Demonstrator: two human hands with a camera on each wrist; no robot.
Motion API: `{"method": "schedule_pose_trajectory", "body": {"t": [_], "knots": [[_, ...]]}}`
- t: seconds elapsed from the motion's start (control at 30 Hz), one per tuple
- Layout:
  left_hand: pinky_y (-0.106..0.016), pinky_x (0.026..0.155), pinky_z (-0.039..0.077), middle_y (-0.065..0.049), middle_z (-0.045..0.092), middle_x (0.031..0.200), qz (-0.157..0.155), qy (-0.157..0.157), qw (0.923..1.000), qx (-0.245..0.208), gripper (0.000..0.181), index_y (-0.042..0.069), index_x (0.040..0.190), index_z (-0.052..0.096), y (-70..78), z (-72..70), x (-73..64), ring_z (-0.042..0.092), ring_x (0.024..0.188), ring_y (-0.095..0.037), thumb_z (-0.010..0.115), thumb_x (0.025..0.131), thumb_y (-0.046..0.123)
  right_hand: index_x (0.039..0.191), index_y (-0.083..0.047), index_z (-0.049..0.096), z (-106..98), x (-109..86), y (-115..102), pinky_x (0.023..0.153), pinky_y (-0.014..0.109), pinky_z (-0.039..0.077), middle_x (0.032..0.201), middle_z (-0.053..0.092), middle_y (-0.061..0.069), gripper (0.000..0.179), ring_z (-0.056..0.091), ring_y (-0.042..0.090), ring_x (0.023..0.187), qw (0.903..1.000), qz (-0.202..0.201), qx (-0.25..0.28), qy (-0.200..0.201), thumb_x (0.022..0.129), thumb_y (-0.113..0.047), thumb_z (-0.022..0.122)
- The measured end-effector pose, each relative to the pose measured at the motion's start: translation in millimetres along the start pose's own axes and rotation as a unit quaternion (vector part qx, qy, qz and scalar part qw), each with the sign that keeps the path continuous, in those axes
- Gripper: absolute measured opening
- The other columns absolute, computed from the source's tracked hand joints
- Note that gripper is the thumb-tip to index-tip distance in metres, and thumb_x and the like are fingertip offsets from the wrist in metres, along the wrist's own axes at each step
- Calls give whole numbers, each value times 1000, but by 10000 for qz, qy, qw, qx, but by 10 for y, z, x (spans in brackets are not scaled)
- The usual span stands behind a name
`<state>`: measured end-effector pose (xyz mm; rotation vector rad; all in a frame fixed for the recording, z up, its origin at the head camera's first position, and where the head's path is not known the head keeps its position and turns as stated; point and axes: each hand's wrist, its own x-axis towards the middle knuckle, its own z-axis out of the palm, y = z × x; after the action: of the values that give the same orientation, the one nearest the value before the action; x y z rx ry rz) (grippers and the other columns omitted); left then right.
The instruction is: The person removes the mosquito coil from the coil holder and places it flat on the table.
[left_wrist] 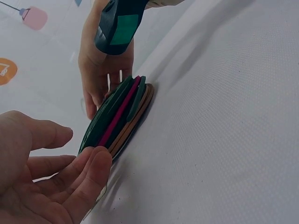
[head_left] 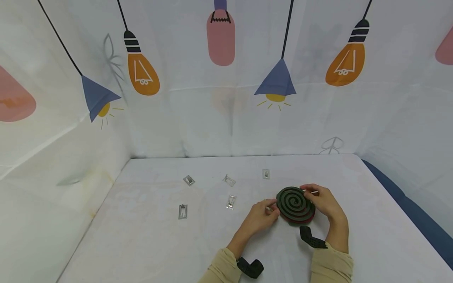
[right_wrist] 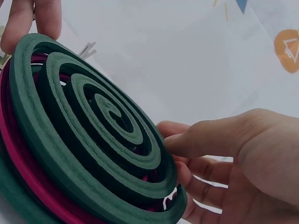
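A round stack of spiral mosquito coils [head_left: 295, 204] lies at the right part of the white table [head_left: 141, 243]. Its top coil [right_wrist: 112, 130] is dark green. In the left wrist view, a magenta coil [left_wrist: 120, 111] and brown coils [left_wrist: 133, 122] show below it. My left hand [head_left: 261, 217] touches the stack's left edge with its fingertips, its thumb held apart. At the right edge, my right hand [head_left: 323, 201] pinches the top coil's rim between thumb and fingers. The undersides of its fingertips are partly hidden behind the rim.
Several small metal coil stands lie apart behind and left of the stack, among them one nearby stand [head_left: 231, 202], one far stand [head_left: 266, 174] and one at the left [head_left: 183, 211]. White cloth [head_left: 233, 122] printed with lamps hangs around the table.
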<state>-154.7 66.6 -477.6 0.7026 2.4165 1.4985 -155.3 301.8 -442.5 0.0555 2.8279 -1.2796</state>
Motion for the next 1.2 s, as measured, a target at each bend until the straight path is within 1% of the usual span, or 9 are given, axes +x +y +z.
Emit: {"method": "schedule_pose_trajectory", "body": {"t": [0.27,0.4,0.57,0.63,0.77,0.87,0.93,1.07,1.2], "knots": [[-13,62,46,-7,68,103,58,-77,9997,-209,41,1,129,55,10,3,-9,62,75,3,57,93,18,122,2,58,-9,-9,19,76,28,46,112,59,20,31,59,29,102,10000,-74,-31,56,96,-13,51],[-14,60,46,-9,68,103,122,-93,9995,-267,41,-1,129,54,10,-3,-14,63,72,1,57,93,17,122,3,58,-15,-9,28,75,26,46,113,59,21,32,59,27,101,9999,-130,-25,81,96,-13,51],[-13,60,46,-9,68,105,12,-120,9992,-377,41,0,131,53,28,-32,-17,63,70,1,57,93,16,123,3,57,-22,-2,27,75,24,45,113,59,21,32,57,22,98,9998,-143,-19,101,96,-14,50],[-13,60,46,-8,69,105,-45,-92,9993,-365,40,2,131,53,30,-46,-15,63,70,3,57,94,17,124,3,56,-18,-1,22,76,27,46,114,58,21,33,58,25,99,9999,-106,-17,101,97,-15,48],[-14,61,46,-6,68,105,18,-20,9997,-258,40,3,132,53,19,-95,-10,63,73,2,56,94,17,127,1,53,-11,-3,9,79,30,46,119,56,23,35,56,31,106,9999,-1,25,130,99,-18,43],[-15,65,48,-4,67,105,104,126,9998,-104,39,5,132,53,2,-171,-12,64,82,-3,56,95,18,128,0,52,-13,6,-13,79,29,45,122,56,24,36,56,32,109,9997,-60,30,227,100,-21,41],[-17,71,49,-4,67,106,161,295,9994,-8,38,6,131,54,-6,-254,-6,66,89,-9,56,95,19,128,-1,52,-20,29,-44,80,30,45,122,56,24,36,55,33,109,9994,-182,7,277,101,-22,40],[-23,78,51,-5,66,106,179,674,9975,141,36,7,129,56,-14,-473,-1,64,98,-17,56,95,19,128,-1,52,-29,65,-142,85,40,47,123,56,24,36,53,38,112,9981,-517,3,337,101,-23,41],[-25,79,51,-5,65,105,208,972,9943,388,34,7,127,57,-52,-719,-1,62,99,-18,57,94,16,127,-1,53,-11,109,-256,90,51,45,124,55,25,34,50,43,116,9965,-745,42,366,100,-20,43]]}}
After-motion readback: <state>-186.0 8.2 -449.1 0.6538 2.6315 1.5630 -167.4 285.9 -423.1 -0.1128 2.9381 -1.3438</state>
